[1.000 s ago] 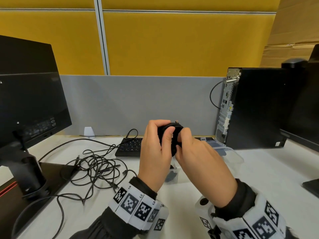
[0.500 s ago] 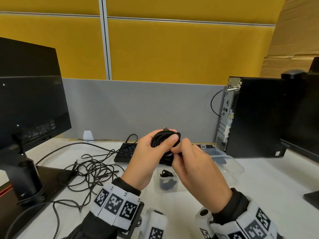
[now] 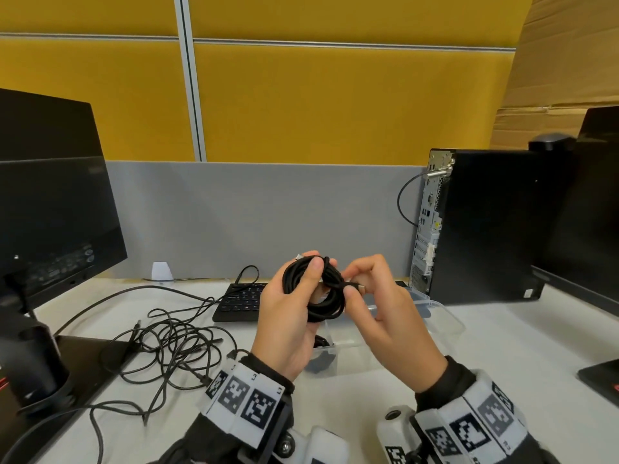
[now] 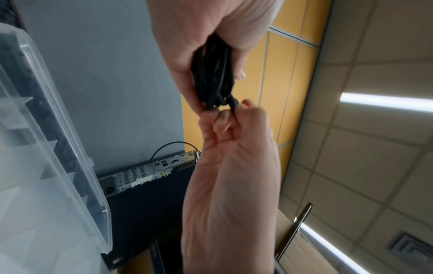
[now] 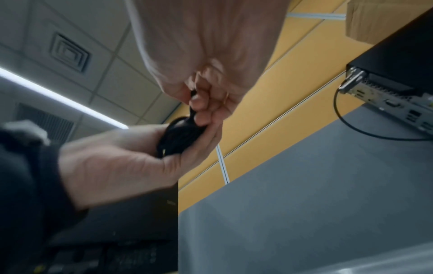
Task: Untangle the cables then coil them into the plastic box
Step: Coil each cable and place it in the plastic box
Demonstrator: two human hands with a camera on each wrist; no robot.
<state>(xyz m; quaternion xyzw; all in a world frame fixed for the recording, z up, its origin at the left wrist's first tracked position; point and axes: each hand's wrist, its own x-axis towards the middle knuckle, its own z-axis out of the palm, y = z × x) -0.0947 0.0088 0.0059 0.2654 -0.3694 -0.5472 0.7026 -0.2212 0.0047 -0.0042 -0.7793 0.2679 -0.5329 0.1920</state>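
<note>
here coiled cable [image 3: 326, 293] sits in left hand [image 3: 288, 326], right hand [image 3: 385, 316] pinching its plug

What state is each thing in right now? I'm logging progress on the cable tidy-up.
Coiled cable: wound up, held above the box.
Left hand: grips the coil.
Right hand: pinches the cable's plug end.
Plastic box: lid open, on the desk, one coil already inside.
Loose cables: still tangled on the desk.
Monitor: screen dark.
</note>
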